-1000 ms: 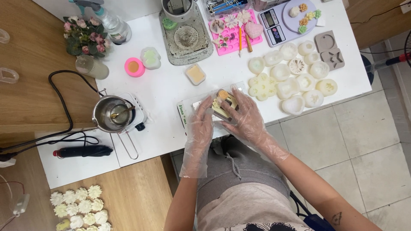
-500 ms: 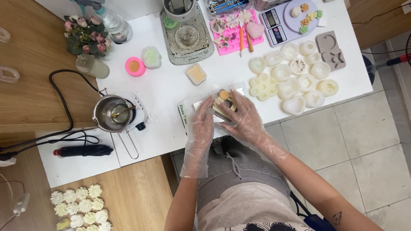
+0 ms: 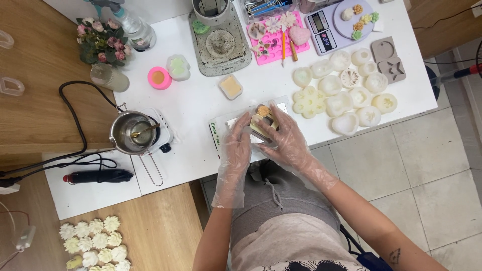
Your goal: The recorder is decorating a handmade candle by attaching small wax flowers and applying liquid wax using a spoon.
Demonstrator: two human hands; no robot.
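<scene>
Both my hands wear loose clear plastic gloves. My left hand (image 3: pixel 235 145) and my right hand (image 3: pixel 282 134) together grip a small cream block topped with an orange flower shape (image 3: pixel 262 117), wrapped in clear film. It sits over a flat white box (image 3: pixel 217 133) at the front edge of the white table (image 3: pixel 191 105). My fingers cover most of the block.
Several white silicone moulds (image 3: pixel 346 93) lie to the right. A pink mould tray (image 3: pixel 273 37), a kitchen scale (image 3: pixel 334 22) and a grey machine (image 3: pixel 218 35) stand at the back. A metal pot (image 3: pixel 131 133) on a small hotplate is left, with white wax flowers (image 3: pixel 93 243) below.
My hands have barely moved on the wrapped block. The whole view has shifted very slightly.
</scene>
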